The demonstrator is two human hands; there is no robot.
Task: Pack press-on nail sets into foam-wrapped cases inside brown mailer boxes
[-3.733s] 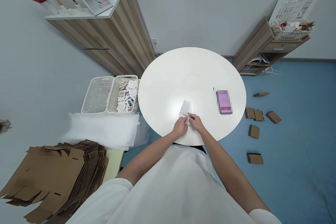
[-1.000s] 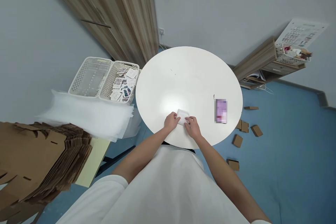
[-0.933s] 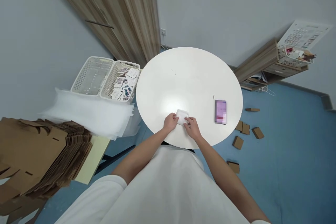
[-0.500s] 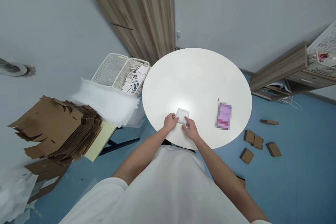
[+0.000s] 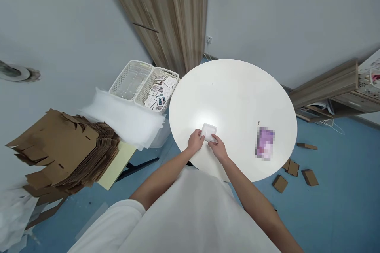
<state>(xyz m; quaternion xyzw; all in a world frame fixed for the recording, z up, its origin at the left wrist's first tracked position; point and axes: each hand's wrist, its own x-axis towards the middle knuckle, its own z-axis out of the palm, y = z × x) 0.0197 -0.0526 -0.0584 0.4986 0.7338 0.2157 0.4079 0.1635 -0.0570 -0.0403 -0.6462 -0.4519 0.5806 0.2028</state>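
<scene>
A small white square packet (image 5: 209,131) lies near the front edge of the round white table (image 5: 234,99). My left hand (image 5: 195,141) grips its left side with bent fingers. My right hand (image 5: 218,148) pinches its near right corner. Both hands rest on the tabletop, close together, with the packet between them.
A purple phone (image 5: 265,143) lies on the table to the right. Two white baskets (image 5: 144,85) stand at the left, one holding several small cards. White foam sheets (image 5: 124,115) and a stack of flat brown cardboard (image 5: 68,148) lie further left. Small brown boxes (image 5: 293,172) sit on the blue floor.
The long white piece has become a small square packet between my hands. My head has turned left, so the table and phone sit further right in view.
</scene>
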